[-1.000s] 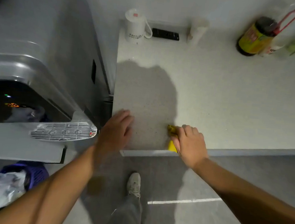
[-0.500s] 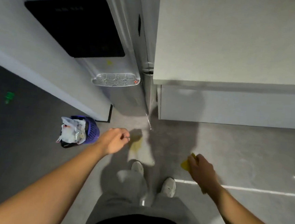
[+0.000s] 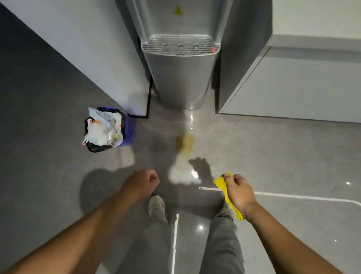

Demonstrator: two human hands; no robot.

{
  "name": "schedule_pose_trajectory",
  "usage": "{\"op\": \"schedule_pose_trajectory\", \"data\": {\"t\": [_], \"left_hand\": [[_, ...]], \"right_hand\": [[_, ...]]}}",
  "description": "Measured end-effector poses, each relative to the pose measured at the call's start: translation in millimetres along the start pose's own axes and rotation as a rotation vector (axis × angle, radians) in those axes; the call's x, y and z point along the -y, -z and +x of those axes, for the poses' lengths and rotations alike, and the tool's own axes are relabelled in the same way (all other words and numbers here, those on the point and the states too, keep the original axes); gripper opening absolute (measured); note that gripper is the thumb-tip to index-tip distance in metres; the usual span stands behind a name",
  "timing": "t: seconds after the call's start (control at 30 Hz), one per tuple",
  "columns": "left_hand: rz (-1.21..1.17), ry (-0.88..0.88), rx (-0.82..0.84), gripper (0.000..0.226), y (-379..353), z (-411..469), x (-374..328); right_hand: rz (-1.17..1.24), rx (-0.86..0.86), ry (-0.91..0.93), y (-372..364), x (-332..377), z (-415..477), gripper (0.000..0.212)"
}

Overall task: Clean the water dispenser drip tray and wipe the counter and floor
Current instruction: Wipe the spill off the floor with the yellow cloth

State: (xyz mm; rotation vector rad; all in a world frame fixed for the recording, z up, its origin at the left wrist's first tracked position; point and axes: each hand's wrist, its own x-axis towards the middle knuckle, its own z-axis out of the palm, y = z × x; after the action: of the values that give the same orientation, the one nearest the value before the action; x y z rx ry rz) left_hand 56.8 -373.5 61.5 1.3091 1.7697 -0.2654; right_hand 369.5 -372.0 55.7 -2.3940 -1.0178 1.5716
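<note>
The person stood over the floor point(image 3: 282, 159) in front of the water dispenser point(image 3: 178, 71), looking straight down; the right hand point(image 3: 237, 193), at centre right of the frame, was closed around a yellow cloth point(image 3: 222, 182), one end poking out ahead of the knuckles and the rest trailing back under the wrist; bunched like that, it looked ready to be pressed flat on the tiles. The left hand point(image 3: 141, 181), lower centre, was curled into a loose fist with nothing in it, apparently hanging free for balance. The target sat just above the hands in the middle of the frame: a yellowish puddle point(image 3: 184, 142) running down into a paler wet patch point(image 3: 180, 174), straight below the dispenser's drip tray point(image 3: 180, 46) at upper centre, which probably explains the spill's position. The cloth was near the wet patch but apart from it, and seemingly well above the floor, so the wiping had not yet begun; a crouch looked necessary. A purple bin point(image 3: 110, 129), stuffed with bags, stood at centre left beside the wall; shoes point(image 3: 157, 207) were planted just short of the wet.
</note>
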Motion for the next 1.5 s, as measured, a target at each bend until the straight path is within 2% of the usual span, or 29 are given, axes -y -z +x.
{"op": "schedule_pose_trajectory", "data": {"t": [0.23, 0.37, 0.53, 0.63, 0.73, 0.87, 0.93, 0.97, 1.03, 1.17, 1.27, 1.33, 1.4, 1.5], "left_hand": [[-0.018, -0.023, -0.031, 0.016, -30, 114, 90], [0.009, -0.069, -0.014, 0.021, -73, 200, 128], [0.117, -0.161, -0.043, 0.030, -151, 341, 171], [0.221, -0.213, -0.079, 0.043, -199, 434, 197], [0.374, -0.268, -0.113, 0.071, -230, 517, 219], [0.567, -0.305, -0.152, 0.106, -249, 586, 234], [0.564, -0.286, -0.178, 0.112, -256, 600, 235], [0.552, -0.291, -0.205, 0.112, -258, 603, 236], [0.544, -0.303, -0.240, 0.110, -262, 604, 236], [0.499, -0.271, -0.219, 0.108, -267, 606, 236], [0.509, -0.269, -0.216, 0.107, -269, 607, 237], [0.515, -0.278, -0.223, 0.106, -270, 608, 238], [0.538, -0.292, -0.233, 0.106, -271, 611, 240], [0.527, -0.300, -0.236, 0.104, -272, 613, 243]], "right_hand": [[-0.156, 0.002, 0.061, -110, -11, 71, 0.039], [-0.258, 0.062, 0.158, -169, -53, 140, 0.026], [-0.424, 0.094, 0.323, -256, -125, 274, 0.016], [-0.540, 0.069, 0.431, -297, -166, 369, 0.012], [-0.698, -0.012, 0.551, -319, -190, 454, 0.010], [-0.827, -0.346, 0.726, -320, -189, 530, 0.019], [-0.883, -0.458, 0.741, -312, -182, 552, 0.027], [-0.926, -0.472, 0.725, -310, -179, 560, 0.039], [-1.003, -0.429, 0.703, -311, -176, 569, 0.059], [-0.836, -0.275, 0.707, -322, -174, 572, 0.052], [-0.835, -0.115, 0.610, -327, -173, 574, 0.087], [-0.873, -0.037, 0.563, -334, -179, 573, 0.101], [-0.865, -0.044, 0.534, -341, -184, 567, 0.104], [-0.803, -0.143, 0.530, -348, -186, 561, 0.104]]}}
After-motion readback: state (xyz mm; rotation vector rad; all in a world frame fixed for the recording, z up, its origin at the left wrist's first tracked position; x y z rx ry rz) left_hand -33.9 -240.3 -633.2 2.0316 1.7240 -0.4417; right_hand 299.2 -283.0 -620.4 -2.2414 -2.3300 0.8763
